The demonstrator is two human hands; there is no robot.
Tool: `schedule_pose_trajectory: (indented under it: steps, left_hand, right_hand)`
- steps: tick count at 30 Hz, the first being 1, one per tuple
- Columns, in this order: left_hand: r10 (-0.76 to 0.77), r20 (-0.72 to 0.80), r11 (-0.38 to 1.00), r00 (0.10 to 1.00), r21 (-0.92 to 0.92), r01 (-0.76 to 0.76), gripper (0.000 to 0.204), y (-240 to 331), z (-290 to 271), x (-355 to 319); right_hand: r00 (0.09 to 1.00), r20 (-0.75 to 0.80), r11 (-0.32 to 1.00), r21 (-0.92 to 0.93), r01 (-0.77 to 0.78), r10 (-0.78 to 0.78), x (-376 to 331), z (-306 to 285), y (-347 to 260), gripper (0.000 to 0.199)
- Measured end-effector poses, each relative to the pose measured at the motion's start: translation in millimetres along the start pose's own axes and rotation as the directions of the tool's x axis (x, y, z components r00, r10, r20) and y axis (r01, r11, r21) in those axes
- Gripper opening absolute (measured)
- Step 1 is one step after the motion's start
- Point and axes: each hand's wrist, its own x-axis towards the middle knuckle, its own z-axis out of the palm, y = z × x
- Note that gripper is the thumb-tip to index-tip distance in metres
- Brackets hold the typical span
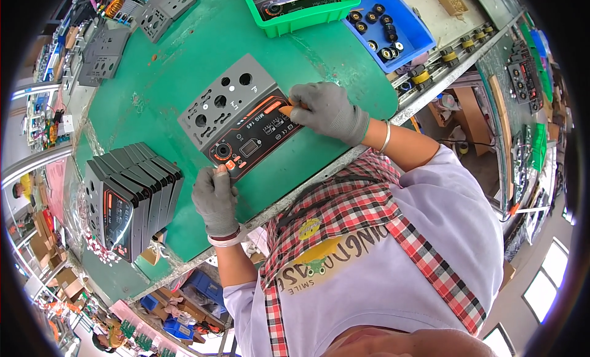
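Observation:
A grey bent metal panel (220, 102) with round and slotted holes lies on the green tabletop before me, a black-and-orange label (252, 145) on its near face. My left hand (216, 200), in a grey glove with the thumb tip showing, is closed on the panel's near left corner, thumb on the label. At the right end, my right hand (332, 113), gloved likewise, has its bent fingers closed over the edge, fingertips against the label. The undersides of both grips are hidden.
Several similar labelled panels (132, 194) stand stacked at left. More grey panels (165, 11) lie at the far left. A green bin (307, 22) with labelled pieces and a blue bin (413, 48) of round black knobs sit at the far right, beside a metal rail (452, 63).

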Motion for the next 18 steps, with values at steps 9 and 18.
schedule_pose_trajectory:
  steps: [9,18]
  left_hand:
    - [0.29,0.023,0.63,0.957,0.748,-0.209,0.031,11.3,-3.4,10.6]
    - [0.611,-0.06,0.662,0.789,0.586,-0.468,0.032,-62.5,9.6,11.2]
  right_hand:
    - [0.991,0.128,0.947,-0.321,-0.002,0.045,19.1,-21.6,-4.1,0.026]
    - [1.0,0.027,0.967,0.255,-0.01,0.004,-2.2,25.4,-6.5,0.062]
